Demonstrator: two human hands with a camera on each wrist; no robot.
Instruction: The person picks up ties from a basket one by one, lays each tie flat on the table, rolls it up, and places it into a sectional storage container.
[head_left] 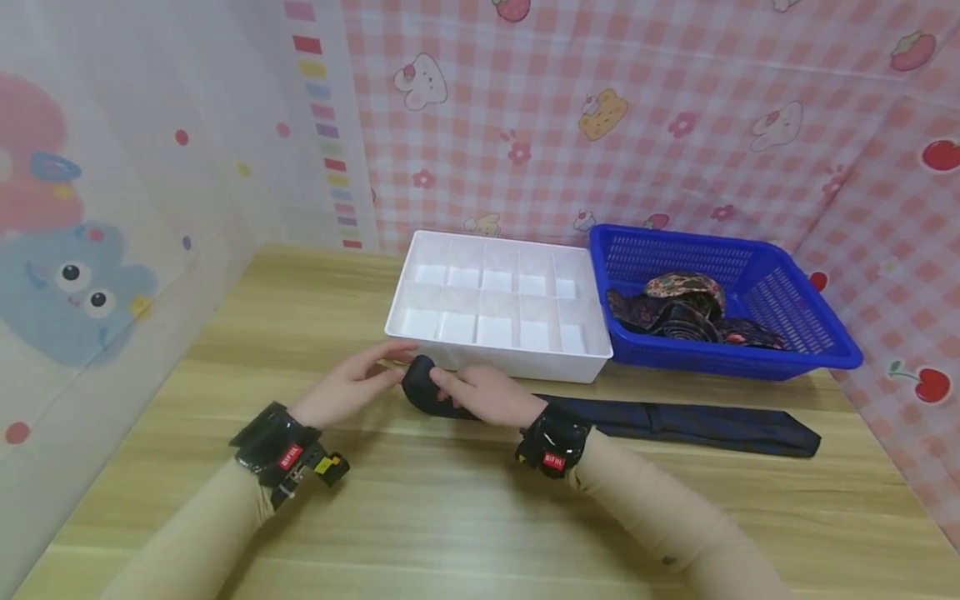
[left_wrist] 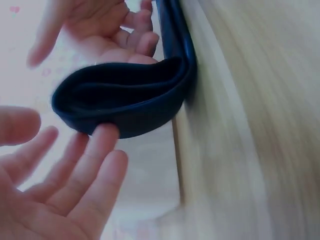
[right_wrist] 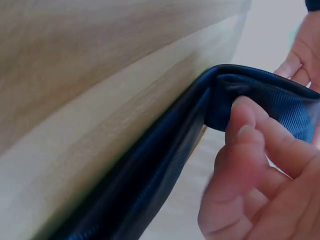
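Note:
A dark navy necktie (head_left: 615,417) lies along the table, its left end wound into a loose roll (left_wrist: 120,102) with open loops inside. My left hand (head_left: 363,383) is at the left of that roll; in the left wrist view its fingers are extended, with fingertips (left_wrist: 105,132) at the roll's outer side. From the other side, my right hand (head_left: 487,396) holds the roll with bent fingers (right_wrist: 245,120) at its inner turn. The tie's flat length runs under the right wrist to a pointed end (head_left: 802,435) on the right.
Just behind the hands stands a white divided box (head_left: 517,360) with two rows of compartments. To its right, a blue plastic basket (head_left: 750,358) contains several patterned rolled ties (head_left: 682,308). Printed cloth walls (head_left: 555,167) close off the back and both sides of the wooden table (head_left: 420,533).

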